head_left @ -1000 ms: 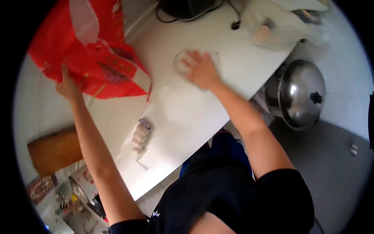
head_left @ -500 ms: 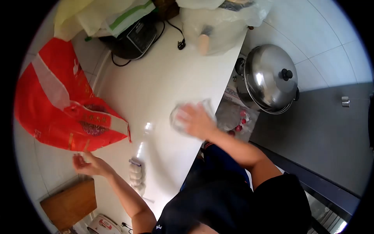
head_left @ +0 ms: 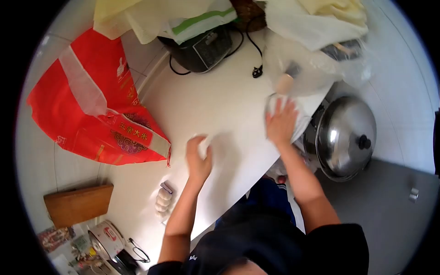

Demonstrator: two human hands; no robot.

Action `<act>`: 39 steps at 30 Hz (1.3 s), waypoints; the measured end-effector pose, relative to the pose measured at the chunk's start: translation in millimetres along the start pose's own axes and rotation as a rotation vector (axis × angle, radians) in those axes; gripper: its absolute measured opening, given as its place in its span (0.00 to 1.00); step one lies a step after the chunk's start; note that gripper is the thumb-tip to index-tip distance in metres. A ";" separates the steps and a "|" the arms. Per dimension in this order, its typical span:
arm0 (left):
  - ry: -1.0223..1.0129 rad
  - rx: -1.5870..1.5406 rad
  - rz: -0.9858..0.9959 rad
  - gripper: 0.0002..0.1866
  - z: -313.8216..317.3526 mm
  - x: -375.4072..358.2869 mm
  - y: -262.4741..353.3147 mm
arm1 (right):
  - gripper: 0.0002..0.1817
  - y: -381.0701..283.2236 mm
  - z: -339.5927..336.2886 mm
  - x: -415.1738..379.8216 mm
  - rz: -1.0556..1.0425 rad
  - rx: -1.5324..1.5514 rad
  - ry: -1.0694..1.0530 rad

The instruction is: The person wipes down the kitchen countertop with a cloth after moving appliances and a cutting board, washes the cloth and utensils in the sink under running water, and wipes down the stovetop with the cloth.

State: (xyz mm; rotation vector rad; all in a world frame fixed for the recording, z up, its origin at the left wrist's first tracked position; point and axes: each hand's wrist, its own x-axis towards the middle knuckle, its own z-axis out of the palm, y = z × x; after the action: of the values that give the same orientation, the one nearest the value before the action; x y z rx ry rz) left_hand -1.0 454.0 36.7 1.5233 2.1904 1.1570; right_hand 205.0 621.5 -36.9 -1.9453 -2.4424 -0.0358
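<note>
My right hand (head_left: 282, 121) lies flat with spread fingers on a whitish cloth (head_left: 301, 124), near the right edge of the white counter (head_left: 229, 110). Parts of the cloth show beyond the fingertips and beside the palm. Over the middle of the counter is my left hand (head_left: 199, 160), its fingers loosely curved and the thumb apart, with nothing seen between them. A bag of white garlic-like bulbs (head_left: 163, 201) lies to the left of my left forearm.
A red rice bag (head_left: 105, 114) stands at the left, with a wooden board (head_left: 80, 204) below it. A black appliance (head_left: 206, 50) and a plug (head_left: 257, 71) are at the back. Plastic bags (head_left: 311, 68) sit at the far right corner, near a lidded steel pot (head_left: 348, 137).
My right hand and the cloth have moved away from me towards the far right corner. My left hand has come from beside the red bag to over the counter. The view has shifted.
</note>
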 end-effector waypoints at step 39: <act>-0.064 0.294 0.255 0.10 41.2 192.7 -18.5 | 0.32 -100.2 -3.6 132.1 -0.554 -0.042 -0.027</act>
State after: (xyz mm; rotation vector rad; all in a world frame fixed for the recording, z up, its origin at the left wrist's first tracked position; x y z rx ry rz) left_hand -72.7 638.3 41.9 1.9777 2.2500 0.8620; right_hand 77.8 727.7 -30.0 -1.2247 -2.9297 -0.0689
